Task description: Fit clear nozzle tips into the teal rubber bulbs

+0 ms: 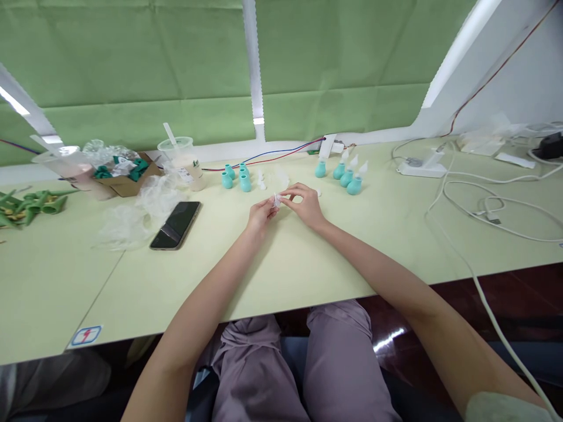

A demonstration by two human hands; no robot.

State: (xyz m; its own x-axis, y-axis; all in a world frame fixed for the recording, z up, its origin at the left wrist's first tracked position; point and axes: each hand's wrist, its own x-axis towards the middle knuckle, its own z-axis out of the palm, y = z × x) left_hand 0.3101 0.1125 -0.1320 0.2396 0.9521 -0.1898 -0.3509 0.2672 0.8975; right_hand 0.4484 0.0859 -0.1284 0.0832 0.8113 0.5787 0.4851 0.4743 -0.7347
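Both of my hands meet over the table, pinching one small translucent white plastic piece (277,200). My left hand (260,214) grips it from the left with closed fingers. From the other side, thumb and forefinger of my right hand (307,205) close on its edge; its exact shape is too small to make out. Beyond my left hand stand several open-topped turquoise bulbs (245,183). Several more turquoise bulbs (354,186), with pointed clear tips (363,169), stand beyond my right hand. Small white plastic pieces (261,180) lie between the groups.
A black phone (175,225) lies to the left beside crumpled clear plastic (149,205). Behind are a drink cup (182,164) with a straw and a cardboard box (139,183). White cables (466,193) and a power strip (422,170) spread on the right.
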